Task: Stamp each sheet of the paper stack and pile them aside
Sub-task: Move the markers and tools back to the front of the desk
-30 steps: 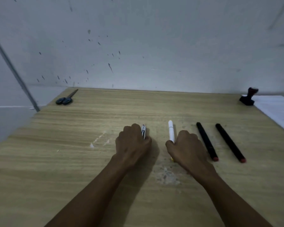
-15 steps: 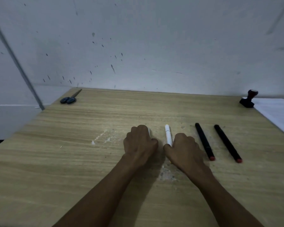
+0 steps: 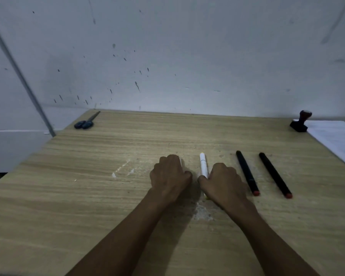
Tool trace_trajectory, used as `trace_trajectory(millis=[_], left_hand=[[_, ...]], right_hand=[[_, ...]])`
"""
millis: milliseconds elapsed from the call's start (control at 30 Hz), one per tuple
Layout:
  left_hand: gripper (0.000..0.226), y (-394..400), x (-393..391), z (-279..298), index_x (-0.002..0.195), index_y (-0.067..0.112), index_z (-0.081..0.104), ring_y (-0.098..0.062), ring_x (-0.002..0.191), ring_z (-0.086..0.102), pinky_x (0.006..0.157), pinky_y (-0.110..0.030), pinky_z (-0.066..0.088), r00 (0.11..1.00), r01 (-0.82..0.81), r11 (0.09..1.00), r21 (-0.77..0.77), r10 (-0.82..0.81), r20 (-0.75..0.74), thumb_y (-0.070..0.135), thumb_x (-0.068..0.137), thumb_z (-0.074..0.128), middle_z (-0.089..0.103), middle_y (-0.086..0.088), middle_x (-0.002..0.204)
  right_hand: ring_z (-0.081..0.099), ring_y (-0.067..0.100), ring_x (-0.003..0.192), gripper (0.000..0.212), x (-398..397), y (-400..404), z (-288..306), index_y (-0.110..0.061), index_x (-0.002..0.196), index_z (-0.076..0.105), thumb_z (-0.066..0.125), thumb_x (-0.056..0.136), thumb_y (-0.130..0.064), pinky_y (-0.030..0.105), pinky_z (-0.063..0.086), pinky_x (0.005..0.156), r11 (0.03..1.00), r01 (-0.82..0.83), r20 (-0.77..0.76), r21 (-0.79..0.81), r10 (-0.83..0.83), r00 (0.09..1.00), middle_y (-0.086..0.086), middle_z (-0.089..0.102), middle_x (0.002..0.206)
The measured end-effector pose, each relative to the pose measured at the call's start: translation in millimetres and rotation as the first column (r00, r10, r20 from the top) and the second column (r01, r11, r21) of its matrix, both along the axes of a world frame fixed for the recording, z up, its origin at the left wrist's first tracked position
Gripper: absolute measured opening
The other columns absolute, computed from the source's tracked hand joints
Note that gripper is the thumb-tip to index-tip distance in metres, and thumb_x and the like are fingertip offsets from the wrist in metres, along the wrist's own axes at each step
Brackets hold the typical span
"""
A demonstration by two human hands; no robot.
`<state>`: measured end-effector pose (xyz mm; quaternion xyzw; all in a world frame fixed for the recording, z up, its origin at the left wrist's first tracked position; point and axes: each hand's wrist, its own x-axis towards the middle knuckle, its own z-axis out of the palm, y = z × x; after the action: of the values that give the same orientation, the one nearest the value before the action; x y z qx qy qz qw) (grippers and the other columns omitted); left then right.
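Observation:
A black stamp [image 3: 300, 122] with a round knob stands at the table's far right, touching the corner of the white paper stack [image 3: 335, 141], which runs off the right edge. Both are far from my hands. My left hand [image 3: 169, 176] lies knuckles-up at the table's middle, its fingers curled over a small white pen [image 3: 180, 159] of which only a sliver shows. My right hand [image 3: 223, 183] sits just beside it, thumb and curled fingers around the lower half of a white marker [image 3: 203, 164] lying on the table.
Two black markers [image 3: 247, 173] [image 3: 275, 175] with red ends lie right of my right hand. Dark-handled scissors [image 3: 86, 122] rest at the far left corner of the wooden table [image 3: 88, 196]. A wall rises directly behind the table.
My left hand has slid right, closer to my right hand, and now covers nearly all of the small pen. The white marker and my right hand shifted slightly left.

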<state>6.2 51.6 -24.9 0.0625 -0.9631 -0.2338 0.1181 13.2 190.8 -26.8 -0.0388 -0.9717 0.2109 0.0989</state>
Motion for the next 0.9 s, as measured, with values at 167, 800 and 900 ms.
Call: trace_trajectory(millis=[167,800,900], left_hand=[[0.035,-4,0,0,0.078,0.022,0.034,-0.026,0.087,0.054,0.067,-0.031,0.038,1.0,0.011,0.998,0.069,-0.01,-0.005,0.045,0.075,0.061,0.045,0.002,0.083],[0.054,-70,-16,11,0.121,0.013,0.056,-0.026,0.097,0.064,0.083,-0.041,0.052,0.991,0.007,0.983,0.186,0.018,-0.135,0.055,0.086,0.058,0.067,-0.009,0.104],[0.046,-96,-22,19,0.118,0.014,0.059,-0.023,0.094,0.062,0.081,-0.04,0.053,0.984,0.004,0.987,0.158,0.024,-0.176,0.047,0.086,0.062,0.066,-0.006,0.099]], right_hand=[[0.053,0.013,0.063,0.03,0,2,2,-0.019,0.083,0.052,0.059,0.081,-0.048,0.024,0.027,0.046,0.999,-0.011,0.023,-0.045,0.012,1.0,-0.002,0.055,0.075],[0.06,0.027,0.086,0.042,0,-14,28,-0.021,0.106,0.049,0.054,0.085,-0.058,0.035,0.048,0.07,0.999,-0.04,-0.084,0.001,0.04,0.996,0.004,0.062,0.096],[0.052,0.021,0.08,0.034,-12,-35,33,-0.026,0.099,0.054,0.057,0.085,-0.056,0.033,0.04,0.066,0.992,-0.124,-0.116,-0.033,0.12,0.986,-0.001,0.058,0.092]])
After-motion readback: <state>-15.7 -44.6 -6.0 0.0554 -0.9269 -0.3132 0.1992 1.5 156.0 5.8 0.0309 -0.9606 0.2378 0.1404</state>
